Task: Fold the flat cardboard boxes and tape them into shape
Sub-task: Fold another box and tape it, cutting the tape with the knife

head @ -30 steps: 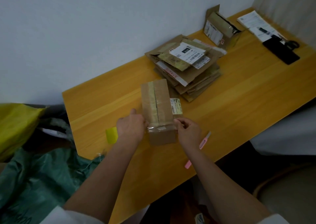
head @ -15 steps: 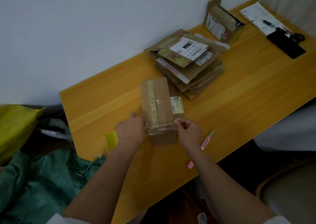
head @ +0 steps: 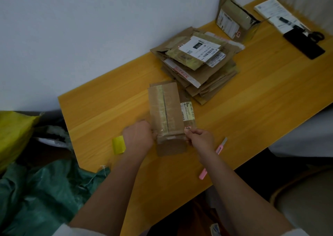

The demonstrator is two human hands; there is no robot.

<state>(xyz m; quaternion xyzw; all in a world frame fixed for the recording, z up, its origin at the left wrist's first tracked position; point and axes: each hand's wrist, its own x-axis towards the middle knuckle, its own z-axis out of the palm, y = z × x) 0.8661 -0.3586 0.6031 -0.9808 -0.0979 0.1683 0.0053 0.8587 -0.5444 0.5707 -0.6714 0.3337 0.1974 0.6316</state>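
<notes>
The folded cardboard box [head: 166, 113] stood at the centre of the frame on the wooden table [head: 252, 109], its top seam taped over. The left hand [head: 137, 136] curled against its left side and the right hand [head: 200, 138] pinched clear tape [head: 171, 136] at its near right corner. A stack of flat boxes [head: 196, 64] lay above and right, a pink cutter [head: 214, 156] lower right, a yellow tape roll [head: 118, 144] left.
</notes>
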